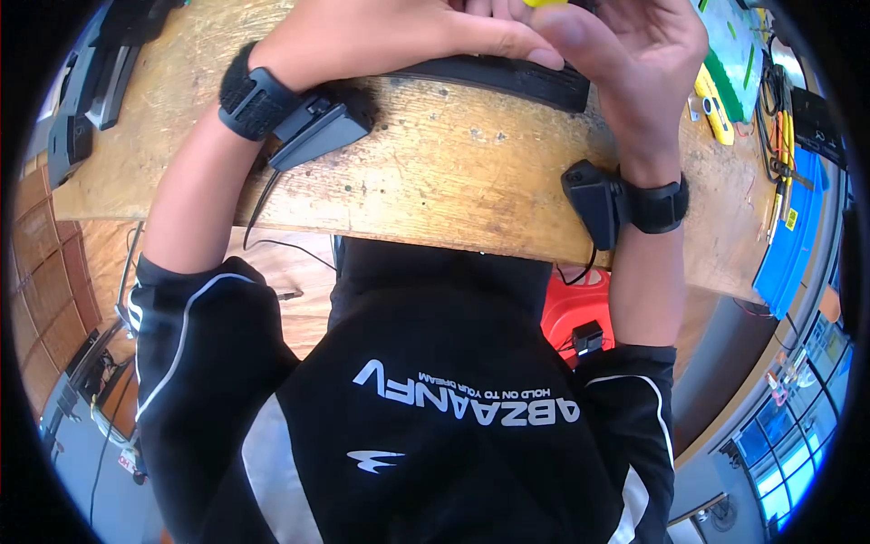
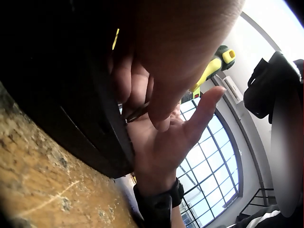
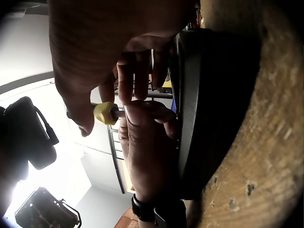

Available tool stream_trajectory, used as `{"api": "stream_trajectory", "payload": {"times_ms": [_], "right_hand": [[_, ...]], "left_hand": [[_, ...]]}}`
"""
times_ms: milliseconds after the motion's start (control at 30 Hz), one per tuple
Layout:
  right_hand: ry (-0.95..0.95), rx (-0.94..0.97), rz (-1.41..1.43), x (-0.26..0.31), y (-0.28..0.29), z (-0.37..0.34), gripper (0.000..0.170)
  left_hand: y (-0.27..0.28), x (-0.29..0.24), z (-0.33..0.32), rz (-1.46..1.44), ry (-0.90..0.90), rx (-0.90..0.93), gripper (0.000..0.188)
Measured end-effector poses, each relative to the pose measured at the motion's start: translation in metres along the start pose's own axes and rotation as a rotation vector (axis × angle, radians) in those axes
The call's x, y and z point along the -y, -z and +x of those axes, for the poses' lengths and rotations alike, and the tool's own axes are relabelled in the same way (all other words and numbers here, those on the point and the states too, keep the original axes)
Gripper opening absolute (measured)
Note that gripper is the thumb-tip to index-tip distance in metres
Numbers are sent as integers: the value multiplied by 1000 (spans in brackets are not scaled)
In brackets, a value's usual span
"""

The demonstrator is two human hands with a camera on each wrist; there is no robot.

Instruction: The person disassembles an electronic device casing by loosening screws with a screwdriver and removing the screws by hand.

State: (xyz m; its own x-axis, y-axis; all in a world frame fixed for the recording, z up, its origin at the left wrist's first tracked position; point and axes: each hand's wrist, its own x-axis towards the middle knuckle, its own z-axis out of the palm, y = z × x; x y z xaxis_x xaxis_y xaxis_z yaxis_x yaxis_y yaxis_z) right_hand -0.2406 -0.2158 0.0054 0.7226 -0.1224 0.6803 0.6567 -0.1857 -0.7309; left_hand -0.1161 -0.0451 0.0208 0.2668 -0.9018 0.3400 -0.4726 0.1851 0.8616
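Note:
A black, flat-sided device (image 1: 494, 77) lies on the wooden table, its long edge towards the person. My left hand (image 1: 381, 32) is at its upper side, where thumb and fingers pinch the metal shaft of a screwdriver (image 3: 105, 113) close by the black surface. The screwdriver has a yellow and dark handle, which my right hand (image 1: 648, 54) holds between thumb and fingers. In the left wrist view the handle's yellow end shows beyond the right thumb. Left fingers hide the screwdriver's tip.
On the right of the wooden table (image 1: 435, 172) lie a yellow cutter (image 1: 716, 109), a green mat (image 1: 728, 77), cables and a blue tray (image 1: 793, 236). Dark equipment (image 1: 113, 72) stands at the left edge. A red stool (image 1: 575, 304) is under the table.

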Motion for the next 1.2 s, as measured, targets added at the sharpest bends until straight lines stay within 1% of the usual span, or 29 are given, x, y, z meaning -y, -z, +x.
{"api": "stream_trajectory", "payload": {"times_ms": [33,67,133,167,200,267,333,367,400,500,567,600,667,700,733,800,833,900,933,1000,1033,1067,1133,1167,1200], "right_hand": [[4,8,26,-1,-2,0,55],[-2,3,26,-1,1,1,55],[37,76,-44,-5,5,0,56],[-43,-49,70,-11,-1,-4,55],[-100,51,95,12,-3,-2,47],[-158,-78,159,11,-8,-5,39],[-99,-60,103,20,-14,-1,38],[-128,125,258,24,3,2,38],[-160,59,107,23,-2,3,37],[-90,38,61,11,2,2,37],[68,28,88,-12,3,-4,42],[70,29,86,-11,4,-2,42],[79,47,-1,-10,4,1,48],[164,7,-29,-24,4,1,52],[157,5,-28,-9,-1,2,52],[-142,68,229,29,-4,4,45],[-142,73,233,29,-4,4,45],[-176,-53,-20,26,-9,2,42],[-173,-42,-12,26,-15,2,42],[-204,-274,-171,25,-29,0,44],[-3,32,-55,13,-12,7,47],[-111,32,29,14,-3,-4,48],[-134,22,141,33,-21,1,49],[-125,17,142,25,-17,-1,49],[-34,0,31,13,-12,1,48]], "left_hand": [[2,2,0,-20,-1,29,23],[1,6,1,-26,3,33,23],[-4,13,3,-110,-133,-4,21],[-6,14,2,-96,-136,-30,20],[-3,12,0,-80,-75,3,19],[-1,-2,1,-40,-29,96,15],[0,-3,1,-77,-42,120,14],[-2,-2,0,-113,-59,135,14],[-3,-1,-1,-115,-54,134,14],[-4,-3,2,-137,-77,131,13],[-11,-18,-1,119,-159,11,11],[-10,-10,1,119,-163,11,11],[-1,10,2,-35,-188,37,13],[1,7,2,-36,-173,65,14],[2,6,3,-41,-167,66,14],[4,3,4,117,-207,80,11],[4,2,3,120,-204,74,11],[-2,0,-1,-185,-73,67,11],[-3,3,1,-179,-70,55,11],[-5,11,4,-235,-213,27,12],[-4,6,5,-237,-168,72,11],[-4,8,5,-222,-156,69,11],[-5,10,9,-238,-250,75,11],[-5,11,8,-231,-252,81,11],[-5,10,7,-252,-240,79,10]]}}
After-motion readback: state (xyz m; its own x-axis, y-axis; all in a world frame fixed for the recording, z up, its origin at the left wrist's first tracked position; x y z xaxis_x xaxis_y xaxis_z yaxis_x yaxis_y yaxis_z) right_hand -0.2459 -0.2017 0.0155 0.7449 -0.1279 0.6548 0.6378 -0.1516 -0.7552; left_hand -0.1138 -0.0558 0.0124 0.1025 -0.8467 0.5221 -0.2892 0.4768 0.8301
